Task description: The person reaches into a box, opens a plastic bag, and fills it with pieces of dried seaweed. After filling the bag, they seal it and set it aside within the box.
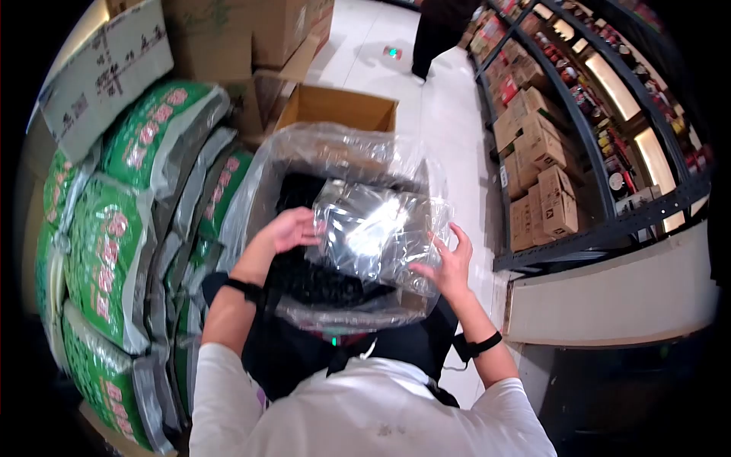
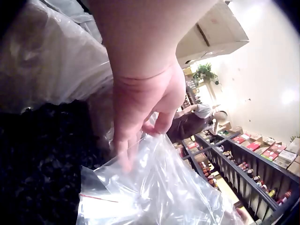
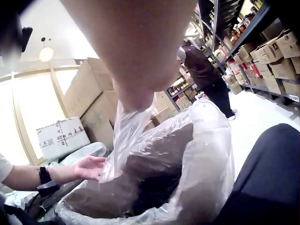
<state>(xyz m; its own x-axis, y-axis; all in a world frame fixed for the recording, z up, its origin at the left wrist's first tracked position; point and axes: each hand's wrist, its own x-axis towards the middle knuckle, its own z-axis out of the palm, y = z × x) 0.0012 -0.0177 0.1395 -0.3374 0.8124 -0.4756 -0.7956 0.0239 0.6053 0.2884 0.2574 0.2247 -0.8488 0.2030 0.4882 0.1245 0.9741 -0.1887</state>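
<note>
A clear, shiny plastic bag is stretched between my two hands above a lined carton. My left hand pinches its left edge, with thumb and fingers on either side of the film in the left wrist view. My right hand grips the opposite edge, thumb and fingers spread apart over it; from it the film hangs down in the right wrist view. Below, dark crinkled pieces fill part of the carton, inside a loose clear liner that spills over the rim. The bag covers some of them.
Green-and-white sacks are stacked along my left, topped by a white printed box. An open cardboard box stands beyond the liner. Dark shelving with cartons and bottles lines the right. Another person stands in the aisle.
</note>
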